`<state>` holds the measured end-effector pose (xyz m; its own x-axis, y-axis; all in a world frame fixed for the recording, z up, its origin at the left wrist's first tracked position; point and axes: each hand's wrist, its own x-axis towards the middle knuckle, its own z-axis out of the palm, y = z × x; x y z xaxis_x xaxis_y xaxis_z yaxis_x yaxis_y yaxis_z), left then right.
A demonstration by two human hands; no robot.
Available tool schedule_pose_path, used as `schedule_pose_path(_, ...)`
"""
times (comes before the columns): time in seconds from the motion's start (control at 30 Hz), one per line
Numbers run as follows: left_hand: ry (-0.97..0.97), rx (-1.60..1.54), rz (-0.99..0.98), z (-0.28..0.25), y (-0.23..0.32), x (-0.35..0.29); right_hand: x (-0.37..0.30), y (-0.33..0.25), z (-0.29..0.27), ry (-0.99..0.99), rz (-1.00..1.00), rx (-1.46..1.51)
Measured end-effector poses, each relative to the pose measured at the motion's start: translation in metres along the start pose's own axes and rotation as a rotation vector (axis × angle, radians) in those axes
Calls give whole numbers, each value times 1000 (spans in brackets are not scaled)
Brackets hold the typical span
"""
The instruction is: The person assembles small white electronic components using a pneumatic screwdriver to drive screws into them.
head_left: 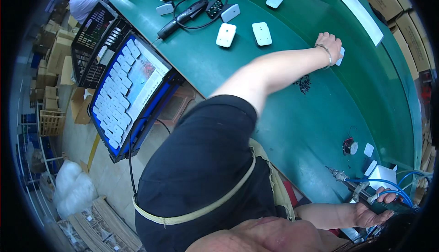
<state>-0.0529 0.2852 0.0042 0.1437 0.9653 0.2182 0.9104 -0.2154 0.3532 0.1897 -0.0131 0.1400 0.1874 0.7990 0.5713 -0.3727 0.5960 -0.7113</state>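
Note:
My left hand (327,46) reaches far across the green table, a metal bracelet at its wrist. Its fingers bend over a small white rounded plastic piece (340,56), mostly hidden beneath them. On the near right, my right hand (371,212) lies beside a metal fixture (361,190) with blue air tubes (393,183); its fingers are apart, partly in shadow. A white block (382,175) stands just beyond that fixture. Below my left forearm lies a pile of small dark screws or similar bits (302,84).
White rounded cases (262,34) and a black corded electric screwdriver (190,13) lie at the far left. A blue crate (123,96) beside the table holds rows of white pieces. A small round part with wires (350,147) sits on the right. Cardboard boxes (414,37) stand beyond the table.

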Motion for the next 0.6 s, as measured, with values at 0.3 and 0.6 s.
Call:
schedule_pose_path(0.3,308,28,301,-154,-175,-178,19,7,20,185,-19,-149)
schedule_pose_path(0.6,9,-184,-420,-127,-243,-190,20,14,45,199,0,-57)
